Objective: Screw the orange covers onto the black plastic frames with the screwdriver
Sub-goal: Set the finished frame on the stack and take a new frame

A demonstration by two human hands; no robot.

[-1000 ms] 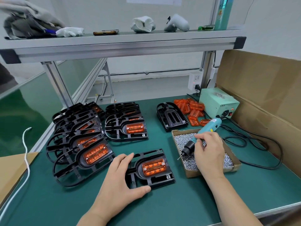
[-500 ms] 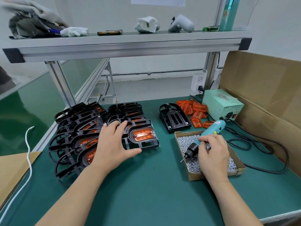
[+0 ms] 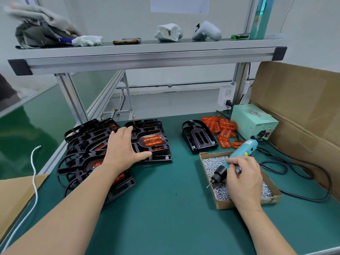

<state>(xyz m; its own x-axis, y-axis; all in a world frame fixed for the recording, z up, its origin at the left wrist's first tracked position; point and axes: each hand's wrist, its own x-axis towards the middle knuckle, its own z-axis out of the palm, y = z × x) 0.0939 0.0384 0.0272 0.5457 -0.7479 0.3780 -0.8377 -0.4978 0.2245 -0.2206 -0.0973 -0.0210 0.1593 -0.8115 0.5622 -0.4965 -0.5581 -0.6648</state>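
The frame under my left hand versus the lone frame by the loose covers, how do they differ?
The stacked frame under your left hand carries an orange cover; the lone frame shows empty slots. The stacked frame tops a pile; the lone frame sits apart, untouched. Both are black plastic.

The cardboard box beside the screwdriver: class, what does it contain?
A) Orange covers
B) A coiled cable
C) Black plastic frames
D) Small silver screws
D: the cardboard box is filled with small silver screws, and the right hand holds the screwdriver over them.
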